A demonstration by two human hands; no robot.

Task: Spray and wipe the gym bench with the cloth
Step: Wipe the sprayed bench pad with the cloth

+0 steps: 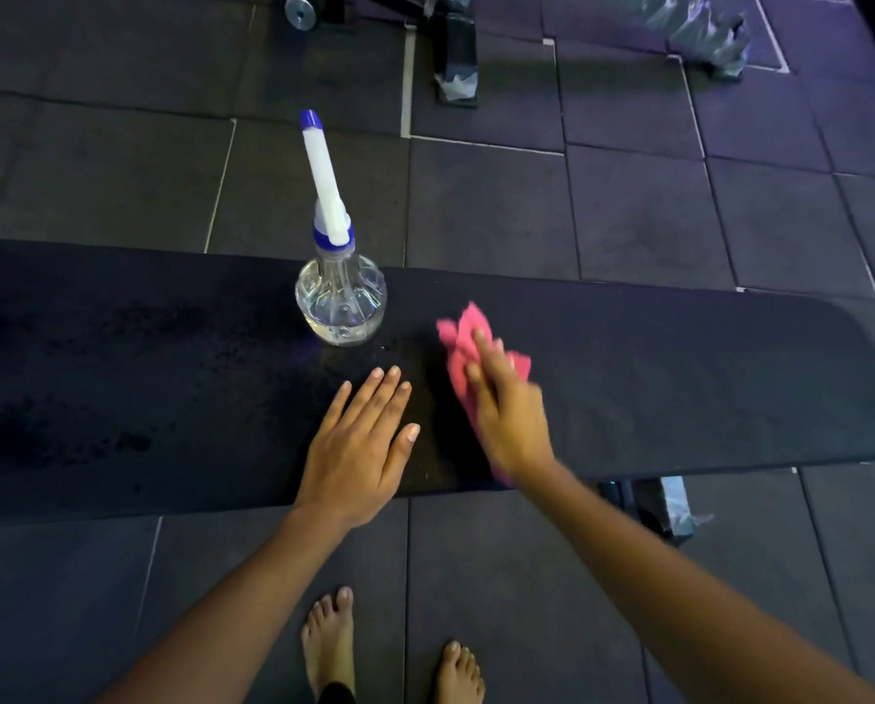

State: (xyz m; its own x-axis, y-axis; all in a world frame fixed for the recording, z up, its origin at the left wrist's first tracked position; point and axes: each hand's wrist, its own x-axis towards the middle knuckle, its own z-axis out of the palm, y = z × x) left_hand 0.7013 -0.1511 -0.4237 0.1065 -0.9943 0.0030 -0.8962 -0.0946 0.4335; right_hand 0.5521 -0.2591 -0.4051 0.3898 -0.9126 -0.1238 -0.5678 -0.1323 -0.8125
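Note:
A long black padded gym bench [679, 378] runs across the view, with damp spots near its middle. A clear spray bottle [341, 302] with a white and blue nozzle stands upright on the bench's far edge. My left hand [362, 444] lies flat on the pad with straight fingers, just in front of the bottle. My right hand [506, 409], blurred by motion, presses a pink cloth [463, 343] onto the pad to the right of the bottle; the cloth sticks out beyond the fingertips and below the wrist.
Dark rubber floor tiles [628, 205] surround the bench. My bare feet [334, 647] stand on the floor in front of it. A bench leg [674, 505] shows under the right part. Other gym equipment frames [456, 53] and a weight plate [301, 12] stand at the back.

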